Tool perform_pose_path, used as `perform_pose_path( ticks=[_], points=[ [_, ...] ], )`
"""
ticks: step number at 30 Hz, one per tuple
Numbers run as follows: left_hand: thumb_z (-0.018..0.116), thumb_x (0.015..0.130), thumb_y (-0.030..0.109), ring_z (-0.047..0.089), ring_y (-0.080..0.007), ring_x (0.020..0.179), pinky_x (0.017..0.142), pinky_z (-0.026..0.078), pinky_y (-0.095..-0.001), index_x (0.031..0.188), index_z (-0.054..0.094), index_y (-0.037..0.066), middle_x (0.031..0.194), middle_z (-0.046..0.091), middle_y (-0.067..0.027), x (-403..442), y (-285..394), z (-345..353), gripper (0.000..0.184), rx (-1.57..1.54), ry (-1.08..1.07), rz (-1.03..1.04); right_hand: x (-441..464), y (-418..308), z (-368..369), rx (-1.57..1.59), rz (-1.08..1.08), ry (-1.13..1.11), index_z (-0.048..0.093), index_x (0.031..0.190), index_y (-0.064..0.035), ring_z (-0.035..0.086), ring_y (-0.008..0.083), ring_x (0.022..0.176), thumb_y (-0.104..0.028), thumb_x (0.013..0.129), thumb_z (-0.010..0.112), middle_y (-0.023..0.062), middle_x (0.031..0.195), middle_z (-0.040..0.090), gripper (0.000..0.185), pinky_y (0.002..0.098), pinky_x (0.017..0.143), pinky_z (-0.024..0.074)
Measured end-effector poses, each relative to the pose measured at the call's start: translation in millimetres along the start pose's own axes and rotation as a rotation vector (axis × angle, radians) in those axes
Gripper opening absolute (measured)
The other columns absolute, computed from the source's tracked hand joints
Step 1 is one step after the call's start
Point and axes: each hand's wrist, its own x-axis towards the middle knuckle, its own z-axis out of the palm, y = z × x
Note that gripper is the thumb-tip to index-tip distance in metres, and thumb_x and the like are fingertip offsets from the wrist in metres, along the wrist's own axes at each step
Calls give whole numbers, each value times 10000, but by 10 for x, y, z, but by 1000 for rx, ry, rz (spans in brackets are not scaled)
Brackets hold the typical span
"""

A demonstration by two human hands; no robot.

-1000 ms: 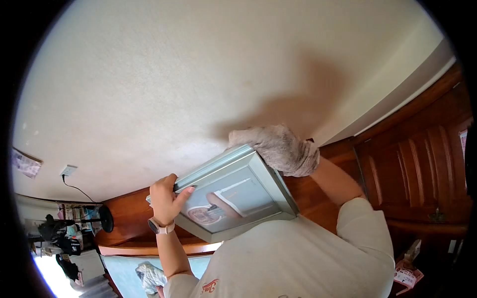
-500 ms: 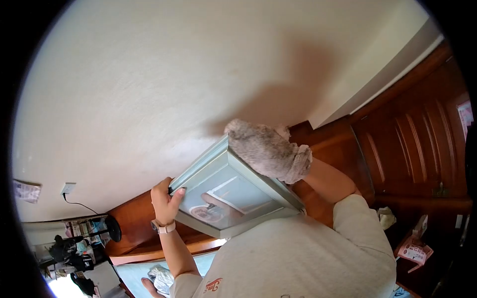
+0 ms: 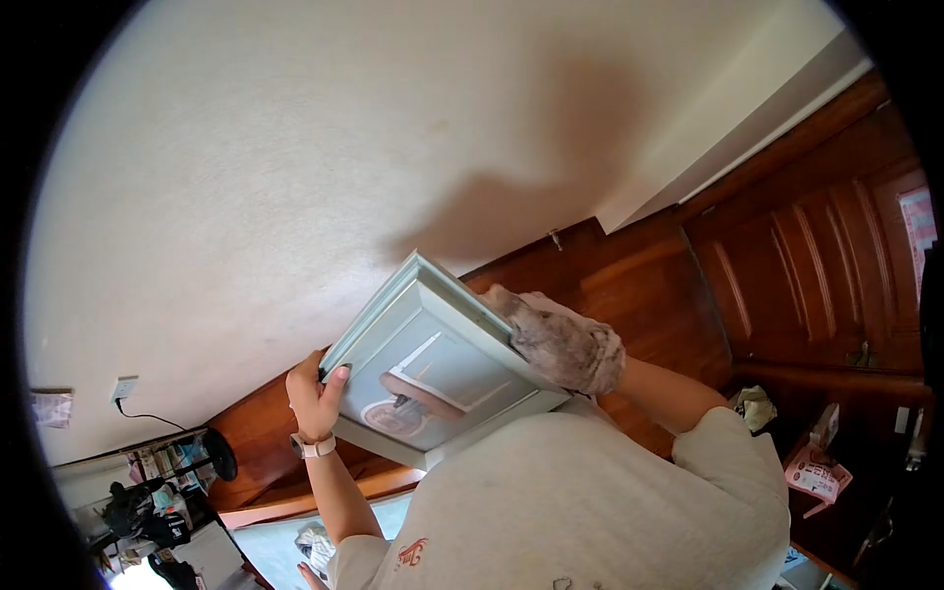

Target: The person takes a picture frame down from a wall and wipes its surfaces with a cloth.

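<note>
A pale green picture frame (image 3: 433, 374) with a glazed picture is tilted against my shirt, close to the wall. My left hand (image 3: 317, 398) grips its left edge, thumb on the front and fingers round the side; a watch is on that wrist. A furry grey-brown mitt or cloth (image 3: 565, 344) covers my right hand (image 3: 556, 339) and touches the frame's right side. The fingers inside it are hidden.
A pale wall (image 3: 295, 177) rises ahead. At the right is a brown panelled door (image 3: 806, 265), with a pink package (image 3: 818, 476) below. A black fan (image 3: 218, 454) and cluttered shelves stand lower left, near an outlet (image 3: 124, 388). Part of a person shows at the bottom left.
The covered right hand has slid from the frame's top corner down along its right side, uncovering that corner. The frame has shifted a little left, still in my left hand.
</note>
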Motion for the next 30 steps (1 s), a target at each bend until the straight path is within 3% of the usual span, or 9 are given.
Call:
perform_pose_path(
  ticks=[3, 5, 6, 12, 16, 23, 24, 26, 30],
  points=[
    [610, 789, 465, 319, -187, 449, 429, 267, -328, 647, 476, -27, 499, 357, -111, 103, 67, -39, 529, 57, -27, 18, 124, 541, -75, -942, -597, 108, 582, 883, -1, 608, 257, 797, -252, 897, 481, 167, 772, 558, 271, 360, 645, 499],
    [612, 793, 461, 299, -185, 450, 425, 256, -334, 613, 430, -20, 491, 338, -111, 196, 42, -29, 544, 86, -49, 26, 86, 412, -146, -893, -190, -6, 440, 1114, -1, 593, 283, 661, -174, 908, 482, 174, 745, 576, 272, 369, 618, 497],
    [613, 796, 458, 286, -188, 450, 423, 250, -339, 600, 395, -13, 484, 323, -113, 228, 14, -24, 555, 72, -58, 6, 146, 396, -189, -855, -360, 32, 445, 994, -5, 599, 265, 555, -157, 885, 510, 149, 671, 551, 198, 338, 486, 489],
    [614, 803, 454, 275, -203, 441, 417, 250, -349, 582, 371, -10, 467, 310, -124, 399, 157, -5, 568, 95, -65, 72, 703, -242, -109, -1191, -730, 189, 447, 973, 3, 588, 244, 487, -194, 871, 537, 124, 638, 557, 240, 305, 409, 463],
    [616, 802, 457, 302, -227, 426, 415, 268, -357, 578, 388, -14, 463, 341, -146, 378, 207, -20, 569, 146, -69, 64, 744, -371, -50, -1180, -210, 111, 453, 979, 10, 629, 208, 695, -252, 908, 508, 133, 782, 598, 276, 300, 574, 509],
    [599, 812, 490, 304, -246, 414, 415, 273, -362, 575, 389, -14, 461, 339, -155, 354, 184, -38, 595, 208, -53, 16, 588, 85, -118, 575, -126, 88, 532, 1048, 18, 550, 200, 777, -339, 931, 459, 137, 915, 579, 383, 284, 793, 471],
    [591, 816, 499, 300, -244, 417, 415, 272, -363, 574, 385, -14, 461, 332, -153, 353, 183, -44, 604, 221, -52, 14, 695, 389, -292, -205, -337, 94, 533, 1081, -1, 571, 242, 814, -303, 913, 468, 178, 937, 583, 352, 320, 779, 481],
    [582, 820, 509, 295, -242, 419, 415, 271, -365, 573, 381, -14, 461, 326, -152, 336, 219, -39, 612, 239, -42, 18, 705, 442, -372, -993, -536, 92, 534, 1113, -21, 592, 284, 851, -267, 895, 476, 218, 959, 587, 334, 355, 765, 490],
    [571, 823, 527, 277, -239, 425, 413, 267, -365, 574, 369, -17, 464, 308, -153, 300, 289, -41, 632, 238, 18, 32, 573, -8, -307, -802, -401, 18, 522, 1043, -11, 606, 353, 821, -170, 848, 508, 238, 876, 582, 252, 416, 699, 498]
  ],
)
